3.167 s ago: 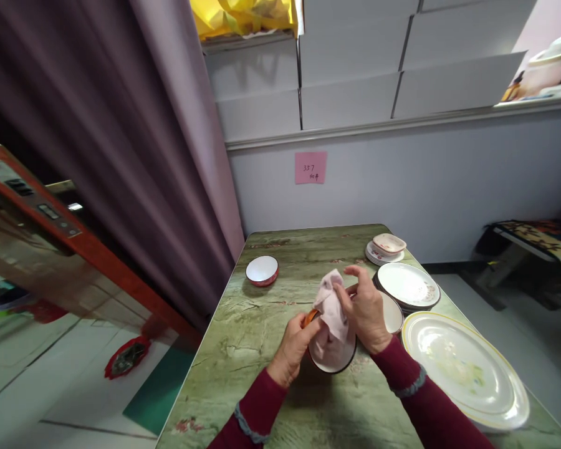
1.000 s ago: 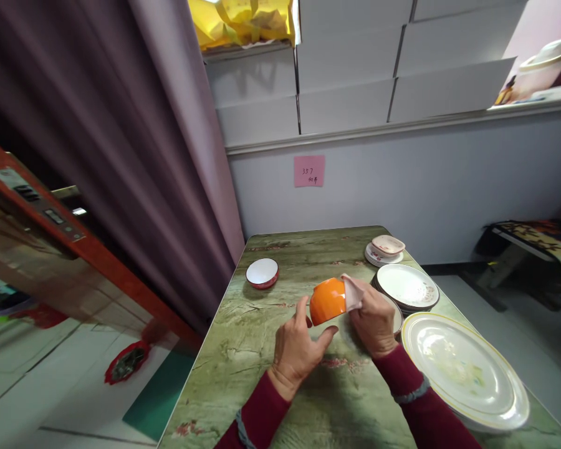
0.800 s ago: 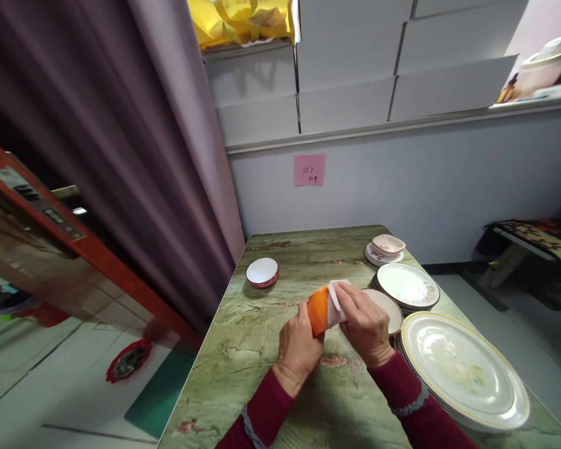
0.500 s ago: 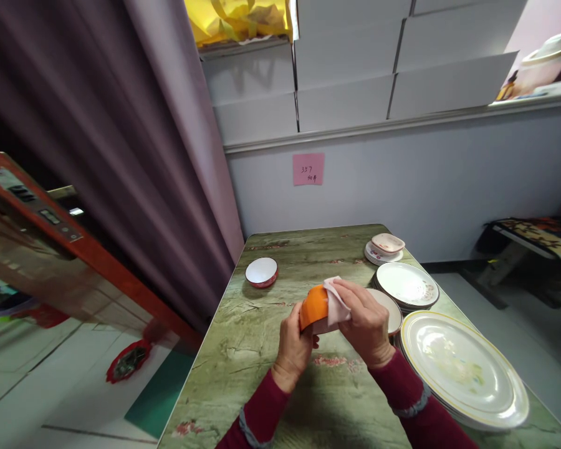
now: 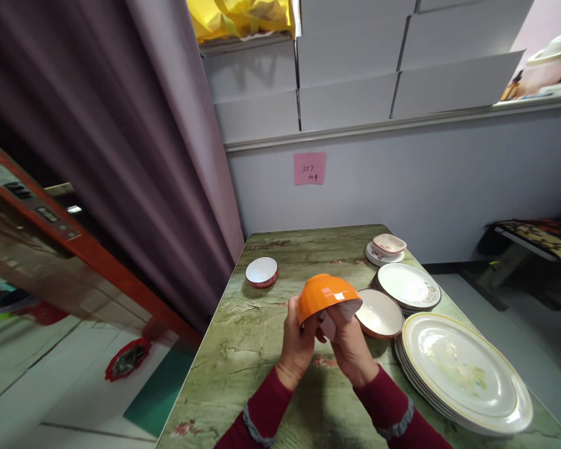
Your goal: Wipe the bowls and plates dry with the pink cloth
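Observation:
An orange bowl [image 5: 326, 293] is held upside down above the green table [image 5: 262, 337], its rim turned toward me. My left hand [image 5: 297, 343] grips its left rim from below, fingers closed. My right hand [image 5: 348, 346] is closed on a pale pink cloth [image 5: 330, 323], pressed up under the bowl's rim. Both sleeves are dark red.
On the table are a small red bowl with a white inside [image 5: 262, 271] at the left, a shallow brown-rimmed dish [image 5: 379, 312], a plate stack [image 5: 407, 285], a large yellow-rimmed plate stack [image 5: 462, 371] and small dishes [image 5: 387, 247]. A purple curtain [image 5: 135, 156] hangs at the left.
The bowl was turned from facing me, cloth inside, to bottom up. The cloth moved from its outer side to beneath the rim. My right hand dropped lower.

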`<state>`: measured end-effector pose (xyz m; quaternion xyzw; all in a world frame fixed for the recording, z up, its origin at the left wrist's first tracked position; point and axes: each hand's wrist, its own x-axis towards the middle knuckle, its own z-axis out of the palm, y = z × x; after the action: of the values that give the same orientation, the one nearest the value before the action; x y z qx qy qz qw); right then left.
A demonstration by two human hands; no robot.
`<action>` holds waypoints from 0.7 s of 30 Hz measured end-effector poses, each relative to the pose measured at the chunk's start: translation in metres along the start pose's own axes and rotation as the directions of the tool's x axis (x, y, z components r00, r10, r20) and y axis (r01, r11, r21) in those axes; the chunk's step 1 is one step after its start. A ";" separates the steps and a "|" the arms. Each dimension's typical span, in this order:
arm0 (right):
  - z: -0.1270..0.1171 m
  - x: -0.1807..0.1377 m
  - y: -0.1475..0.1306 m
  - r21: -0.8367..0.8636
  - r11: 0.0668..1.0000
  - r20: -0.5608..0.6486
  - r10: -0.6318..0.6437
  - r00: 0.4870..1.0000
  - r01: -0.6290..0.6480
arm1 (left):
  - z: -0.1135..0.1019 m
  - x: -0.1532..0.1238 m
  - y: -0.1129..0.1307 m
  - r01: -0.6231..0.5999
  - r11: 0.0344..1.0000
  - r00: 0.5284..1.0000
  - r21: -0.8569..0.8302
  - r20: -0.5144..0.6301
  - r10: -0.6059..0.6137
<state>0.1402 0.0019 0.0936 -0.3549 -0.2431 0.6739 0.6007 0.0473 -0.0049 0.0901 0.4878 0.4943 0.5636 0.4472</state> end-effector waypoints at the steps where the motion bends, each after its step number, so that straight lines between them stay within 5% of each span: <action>1: -0.001 0.002 0.001 0.002 1.000 -0.010 0.008 1.000 -0.008 | -0.001 0.000 0.001 0.004 0.998 1.000 0.056 0.028 -0.005; 4: -0.014 0.014 0.002 -0.086 0.993 -0.147 -0.092 0.985 0.080 | -0.007 0.002 0.004 -0.035 0.943 0.998 0.331 0.059 0.017; 7: -0.034 0.029 -0.007 -0.360 0.892 -0.186 -0.354 0.916 0.272 | -0.015 0.005 0.008 -0.113 0.804 0.994 0.584 0.062 0.095; 9: -0.047 0.036 -0.018 -0.594 0.674 -0.025 -0.561 0.827 0.440 | -0.018 0.005 0.009 -0.135 0.746 0.991 0.653 0.083 0.106; 11: -0.056 0.039 -0.030 -0.747 0.329 0.207 -0.711 0.672 0.578 | -0.019 0.004 0.010 -0.139 0.712 0.990 0.688 0.093 0.104; 13: -0.059 0.040 -0.038 -0.780 -0.024 0.437 -0.736 0.517 0.626 | -0.015 0.001 0.011 -0.139 0.690 0.990 0.710 0.094 0.103; 15: -0.057 0.037 -0.042 -0.731 -0.282 0.610 -0.679 0.409 0.621 | -0.011 -0.001 0.010 -0.135 0.681 0.991 0.720 0.091 0.101; 18: -0.049 0.031 -0.041 -0.645 -0.470 0.731 -0.610 0.306 0.603 | -0.007 -0.002 0.005 -0.124 0.684 0.992 0.719 0.078 0.097; 21: -0.042 0.025 -0.042 -0.598 -0.517 0.765 -0.597 0.243 0.612 | -0.008 -0.002 0.000 -0.077 0.741 0.997 0.668 0.046 0.062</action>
<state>0.1988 0.0286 0.0937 -0.3909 -0.7571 -0.1860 0.4893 0.0391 -0.0076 0.0899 0.6396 0.6401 0.3603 0.2265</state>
